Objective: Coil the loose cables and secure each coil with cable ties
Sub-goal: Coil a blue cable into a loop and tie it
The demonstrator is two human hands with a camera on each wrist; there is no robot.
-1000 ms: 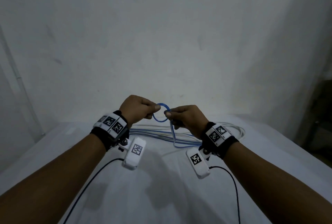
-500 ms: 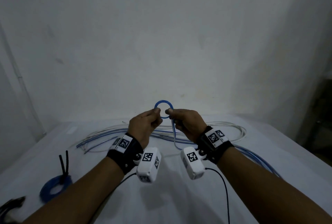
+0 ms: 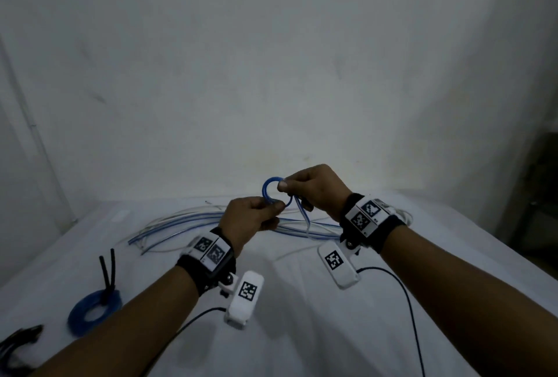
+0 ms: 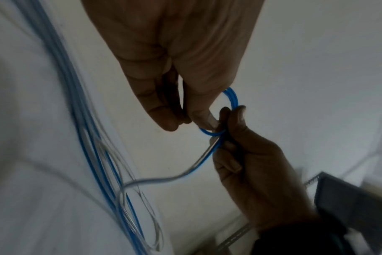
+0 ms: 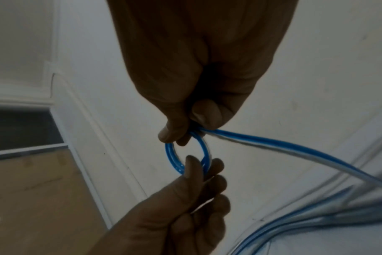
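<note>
A small coil of blue cable [image 3: 267, 188] is held up in the air above the white table [image 3: 302, 331]. My left hand [image 3: 276, 204] pinches the coil's lower edge between thumb and forefinger. My right hand [image 3: 283, 185] pinches its upper right side, where the blue-and-white tail [image 3: 303, 219] drops to the loose cables [image 3: 196, 219]. The left wrist view shows the coil [image 4: 232, 100] between my left fingertips [image 4: 204, 123] and the right hand [image 4: 251, 163]. In the right wrist view the coil [image 5: 172, 158] hangs under my right hand [image 5: 185, 136], and the tail [image 5: 273, 143] runs off right.
A finished blue coil [image 3: 79, 314] bound with a black tie [image 3: 107, 271] lies at the left front. More black ties [image 3: 18, 343] lie at the lower left corner. White cable loops [image 3: 406, 216] sit behind my right wrist. A wall stands close behind the table.
My left hand has dropped to the coil's lower edge and my right hand has risen to its upper side. The coil has turned between them.
</note>
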